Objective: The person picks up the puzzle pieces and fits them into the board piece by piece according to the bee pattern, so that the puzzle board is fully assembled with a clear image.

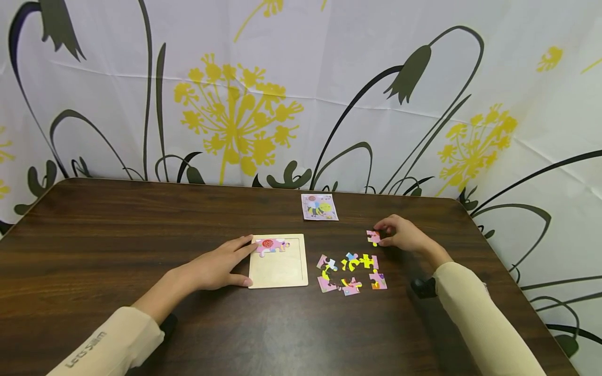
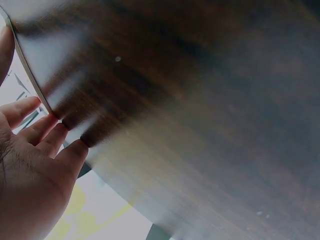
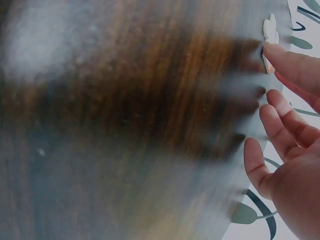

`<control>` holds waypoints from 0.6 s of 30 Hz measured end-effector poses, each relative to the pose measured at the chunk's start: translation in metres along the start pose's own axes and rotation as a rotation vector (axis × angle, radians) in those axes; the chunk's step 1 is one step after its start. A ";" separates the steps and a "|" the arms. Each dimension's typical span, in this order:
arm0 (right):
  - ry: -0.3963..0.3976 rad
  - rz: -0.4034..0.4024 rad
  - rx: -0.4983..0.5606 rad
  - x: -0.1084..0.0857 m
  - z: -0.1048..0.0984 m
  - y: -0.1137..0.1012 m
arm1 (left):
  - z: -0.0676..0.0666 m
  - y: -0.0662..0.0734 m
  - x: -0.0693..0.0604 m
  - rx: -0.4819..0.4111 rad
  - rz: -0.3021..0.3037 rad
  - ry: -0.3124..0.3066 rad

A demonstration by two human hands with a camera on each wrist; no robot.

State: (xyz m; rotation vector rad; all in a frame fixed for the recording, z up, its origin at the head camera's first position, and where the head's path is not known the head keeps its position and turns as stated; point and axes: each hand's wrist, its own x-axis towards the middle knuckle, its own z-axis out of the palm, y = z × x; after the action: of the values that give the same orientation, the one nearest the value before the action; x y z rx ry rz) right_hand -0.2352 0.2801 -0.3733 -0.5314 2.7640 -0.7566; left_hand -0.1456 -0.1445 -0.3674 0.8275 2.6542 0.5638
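Note:
My left hand [image 1: 218, 265] rests at the left side of a square wooden puzzle tray [image 1: 277, 278]. Its thumb is by the lower left corner and its fingers, fairly straight, reach the upper left. Joined puzzle pieces [image 1: 273, 245], pink with a red round shape, lie along the top of the tray. Over at the right, my right hand [image 1: 403, 234] pinches a pink and yellow puzzle piece [image 1: 373, 237] between thumb and forefinger. The right wrist view shows this piece [image 3: 270, 31] edge-on at the tabletop, its other fingers loosely bent.
Several loose puzzle pieces [image 1: 351, 265] lie in a rough ring between the tray and my right hand. Behind them is a square picture card [image 1: 320, 207] with a bee on it. The dark wooden table [image 1: 155, 219] ends at a flower-patterned cloth [image 1: 329, 94].

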 end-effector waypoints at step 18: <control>0.096 -0.062 -0.048 -0.003 0.010 0.001 | 0.000 0.000 0.000 -0.007 0.004 0.005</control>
State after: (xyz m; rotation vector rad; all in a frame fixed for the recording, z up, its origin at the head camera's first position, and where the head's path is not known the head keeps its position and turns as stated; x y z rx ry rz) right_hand -0.2300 0.2778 -0.3816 -0.6080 2.8732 -0.7493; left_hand -0.1450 -0.1444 -0.3673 0.8314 2.6541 0.5761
